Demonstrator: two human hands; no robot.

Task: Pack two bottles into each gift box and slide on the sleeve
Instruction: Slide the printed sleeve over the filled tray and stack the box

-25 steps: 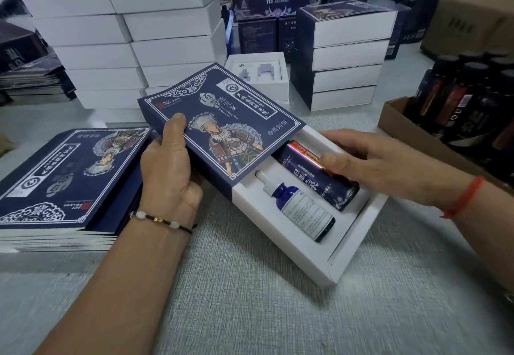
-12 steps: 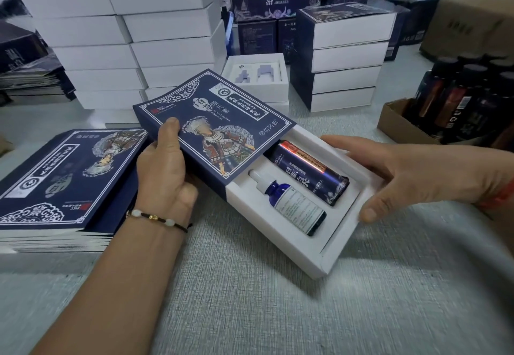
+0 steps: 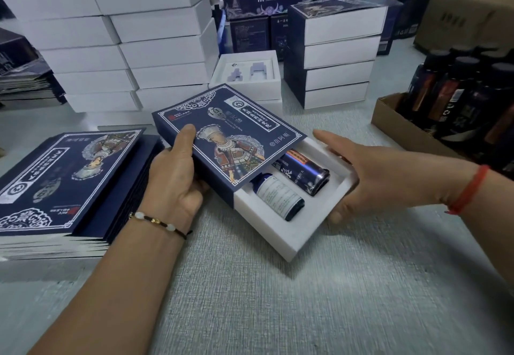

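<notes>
A white gift box (image 3: pixel 278 235) lies slantwise on the table, half inside a dark blue printed sleeve (image 3: pixel 236 129). Two bottles lie in its uncovered end: a blue dropper bottle with a white label (image 3: pixel 278 197) and a dark blue bottle (image 3: pixel 304 174). My left hand (image 3: pixel 178 179) grips the sleeve's left edge, thumb on top. My right hand (image 3: pixel 375 176) presses against the box's open end with straight fingers; the index finger runs past the far corner and the thumb sits at the near corner.
A stack of flat blue sleeves (image 3: pixel 55 176) lies at the left. Stacked white boxes (image 3: pixel 139 49) stand behind, with an open box without bottles (image 3: pixel 244 76) and a stack of sleeved boxes (image 3: pixel 333 62). A cardboard tray (image 3: pixel 389 118) of dark bottles stands at the right.
My right hand left the dark bottle and went to the box's end. The box has slid further into the sleeve, which now covers both bottle tops.
</notes>
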